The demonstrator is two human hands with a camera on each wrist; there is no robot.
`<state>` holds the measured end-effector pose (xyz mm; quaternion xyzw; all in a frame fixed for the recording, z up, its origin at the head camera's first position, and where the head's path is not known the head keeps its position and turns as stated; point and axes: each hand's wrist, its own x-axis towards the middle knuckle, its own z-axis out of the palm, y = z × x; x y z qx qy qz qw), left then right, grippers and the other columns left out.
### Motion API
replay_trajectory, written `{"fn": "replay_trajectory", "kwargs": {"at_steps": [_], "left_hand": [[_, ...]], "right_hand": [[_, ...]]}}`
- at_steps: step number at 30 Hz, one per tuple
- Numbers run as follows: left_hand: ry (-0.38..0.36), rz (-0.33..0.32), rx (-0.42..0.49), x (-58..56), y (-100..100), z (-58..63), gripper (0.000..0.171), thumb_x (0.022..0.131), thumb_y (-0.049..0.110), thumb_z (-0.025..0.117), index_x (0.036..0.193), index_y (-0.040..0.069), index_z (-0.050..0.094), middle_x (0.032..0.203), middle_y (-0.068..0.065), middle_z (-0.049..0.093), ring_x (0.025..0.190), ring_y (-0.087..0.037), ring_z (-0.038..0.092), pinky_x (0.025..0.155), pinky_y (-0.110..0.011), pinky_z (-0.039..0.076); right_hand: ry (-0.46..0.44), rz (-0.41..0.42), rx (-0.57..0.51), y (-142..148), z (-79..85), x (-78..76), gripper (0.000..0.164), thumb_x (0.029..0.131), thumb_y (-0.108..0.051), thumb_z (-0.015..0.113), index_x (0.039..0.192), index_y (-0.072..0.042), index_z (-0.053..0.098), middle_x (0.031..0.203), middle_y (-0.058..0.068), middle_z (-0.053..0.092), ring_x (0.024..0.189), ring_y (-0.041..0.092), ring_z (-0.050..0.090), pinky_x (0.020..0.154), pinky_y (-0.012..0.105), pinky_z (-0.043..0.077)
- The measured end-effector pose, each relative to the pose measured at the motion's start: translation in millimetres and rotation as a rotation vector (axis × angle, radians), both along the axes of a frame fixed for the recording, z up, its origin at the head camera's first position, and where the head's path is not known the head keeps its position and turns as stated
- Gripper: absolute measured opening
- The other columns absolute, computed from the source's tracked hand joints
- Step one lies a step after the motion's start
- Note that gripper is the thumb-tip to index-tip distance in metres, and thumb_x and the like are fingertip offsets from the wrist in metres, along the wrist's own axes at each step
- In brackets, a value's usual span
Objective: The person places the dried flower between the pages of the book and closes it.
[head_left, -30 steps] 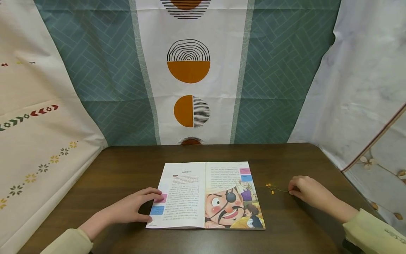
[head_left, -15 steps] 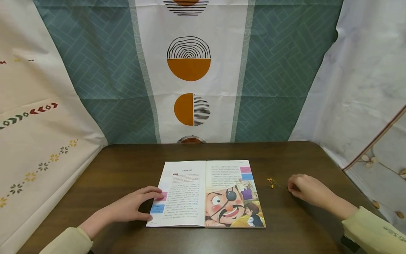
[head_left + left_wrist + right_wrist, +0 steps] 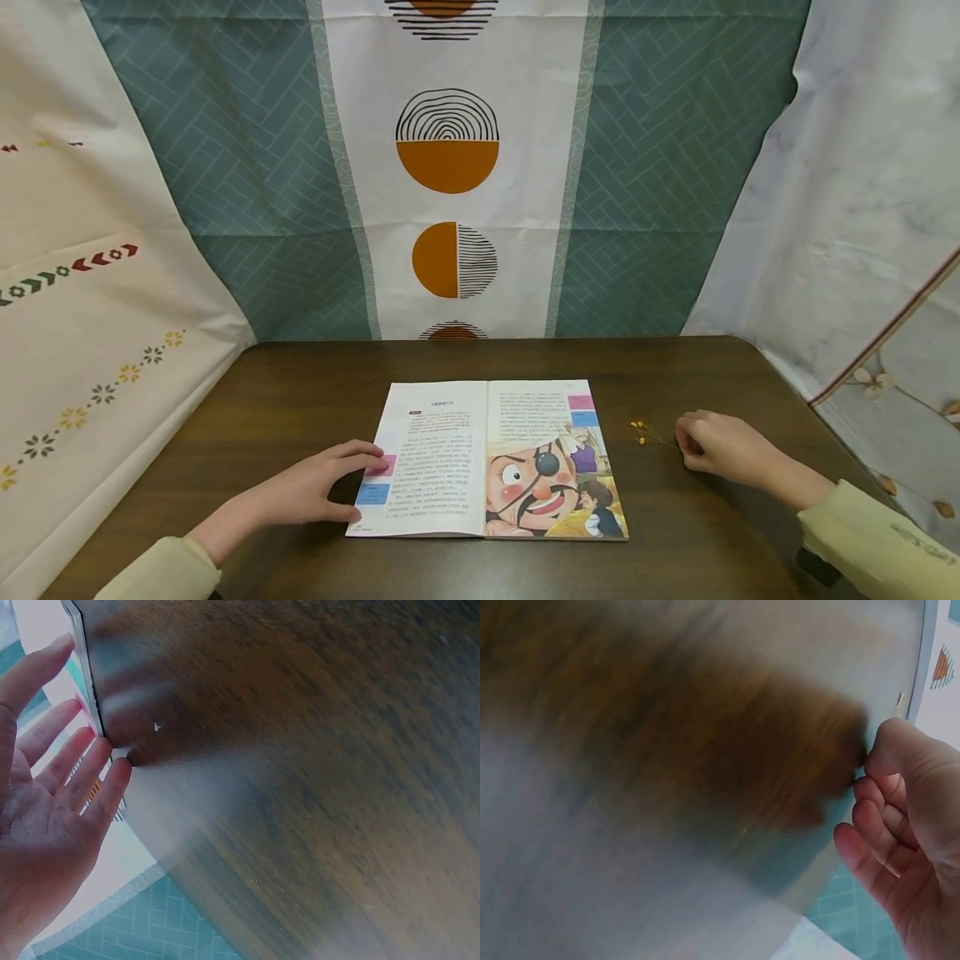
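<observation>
An open picture book [image 3: 438,458] lies flat on the dark wooden table, a cartoon pirate face printed on its right page. My left hand [image 3: 322,483] rests at the book's left edge, fingertips on the page margin by the pink and blue tabs. Its fingers are spread and nearly straight in the left wrist view, where the book's edge [image 3: 90,682] shows beside them. To the right of the book, my right hand [image 3: 716,446] pinches the thin stem of a small yellow flower sprig [image 3: 640,432] between thumb and forefinger. The blossoms point left toward the book.
The brown tabletop [image 3: 300,400] extends around the book. A green and white patterned cloth [image 3: 637,208] hangs behind the far edge. Further cloths hang on both sides, a cream one [image 3: 90,333] at left and a pale marbled one [image 3: 862,208] at right.
My right hand has shifted slightly left and away from me with the sprig, whose blossoms now lie a little farther off. The left hand and the book stay in place.
</observation>
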<state>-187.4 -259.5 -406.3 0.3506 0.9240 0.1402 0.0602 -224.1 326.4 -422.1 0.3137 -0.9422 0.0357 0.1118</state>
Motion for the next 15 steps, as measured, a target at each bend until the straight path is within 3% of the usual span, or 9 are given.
{"fn": "replay_trajectory", "kwargs": {"at_steps": [6,15], "left_hand": [[-0.007,-0.003,-0.003,-0.5,0,0.0,0.056,0.079,0.040,0.072,0.129,0.026,0.052,0.133,0.003,0.046,0.116,-0.017,0.050,0.095,-0.036,0.046],[-0.032,0.009,0.000,-0.2,-1,1.3,0.057,0.079,0.041,0.072,0.130,0.027,0.052,0.134,0.003,0.046,0.116,-0.018,0.049,0.095,-0.036,0.046]], "right_hand": [[-0.054,-0.035,-0.058,1,3.9,-0.9,0.026,0.076,-0.009,0.068,0.072,-0.027,0.049,0.068,-0.017,0.044,0.058,-0.005,0.034,0.050,0.016,0.031],[-0.072,-0.056,-0.047,-8,15.7,-2.7,0.016,0.071,-0.020,0.078,0.077,-0.029,0.067,0.078,-0.018,0.061,0.072,0.005,0.059,0.060,0.024,0.048]]}}
